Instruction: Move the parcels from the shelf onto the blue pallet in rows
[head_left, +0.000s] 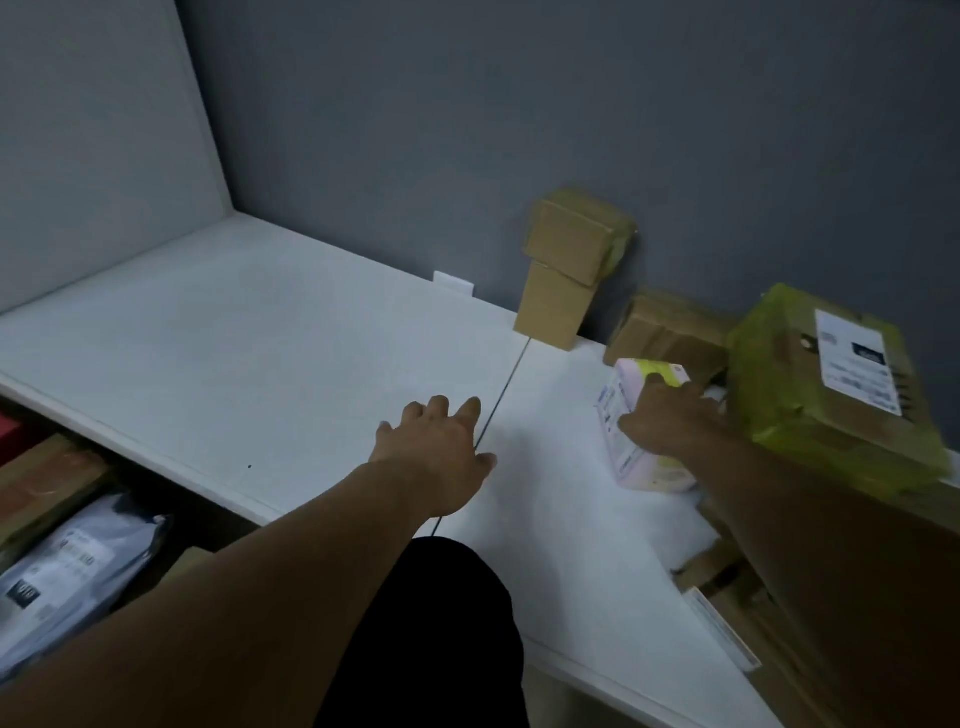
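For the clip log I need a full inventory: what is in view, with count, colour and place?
white shelf board: one, white, across the middle.
grey wall: one, grey, behind the shelf.
small brown cardboard boxes: two, brown, stacked against the wall.
low brown cardboard box: one, brown, behind the carton.
pink-and-yellow carton: one, on the shelf, right of centre.
large cardboard box with yellow-green tape: one, white label on top, far right.
grey plastic mailer bag: one, lower level, bottom left.
left hand: fingers spread, over the shelf.
right hand: grips the carton's top.
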